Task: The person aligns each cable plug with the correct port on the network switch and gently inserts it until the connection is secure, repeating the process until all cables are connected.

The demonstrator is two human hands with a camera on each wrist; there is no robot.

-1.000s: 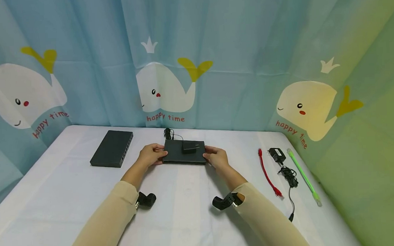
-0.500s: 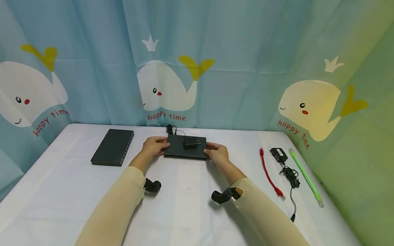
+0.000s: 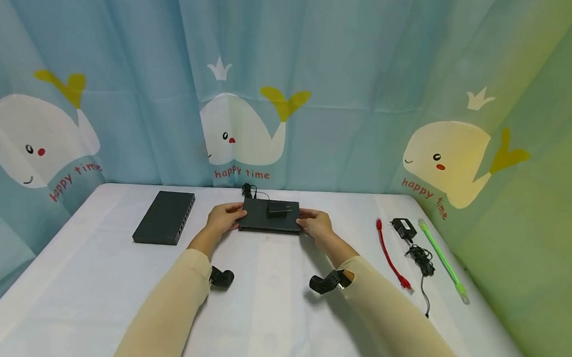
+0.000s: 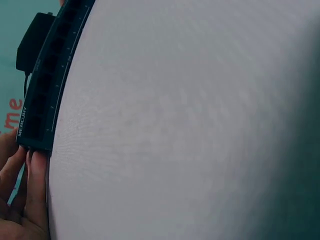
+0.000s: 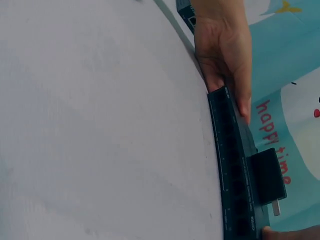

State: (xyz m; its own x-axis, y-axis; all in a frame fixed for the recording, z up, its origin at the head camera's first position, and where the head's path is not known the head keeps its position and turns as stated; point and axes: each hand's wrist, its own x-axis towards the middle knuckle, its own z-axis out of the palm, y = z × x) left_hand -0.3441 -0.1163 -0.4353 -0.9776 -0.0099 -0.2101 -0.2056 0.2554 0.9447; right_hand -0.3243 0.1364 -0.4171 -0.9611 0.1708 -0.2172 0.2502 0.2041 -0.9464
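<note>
A black network switch (image 3: 261, 216), with a row of ports along its front edge, is between my two hands near the back of the table. My left hand (image 3: 222, 218) grips its left end, thumb on top. On the other end, my right hand (image 3: 318, 224) holds with its thumb over the top edge. A black power adapter (image 3: 279, 208) with metal prongs lies on top of the switch, its thin cord running back to a small bundle. The left wrist view shows "MERCURY" and numbered ports on the switch (image 4: 50, 75). In the right wrist view, only a bit of my right hand (image 5: 295, 234) shows.
A second black network switch (image 3: 164, 218) lies to the left. On the right are a red network cable (image 3: 390, 256), another power adapter (image 3: 404, 228) with a bundled cord, and a green cable (image 3: 443, 259). A whale-printed curtain (image 3: 349, 90) hangs behind the table.
Both hands have shifted the switch with the adapter slightly back and to the right, mostly in the first half second. Since then it has hardly moved; the head view has tilted a little.
</note>
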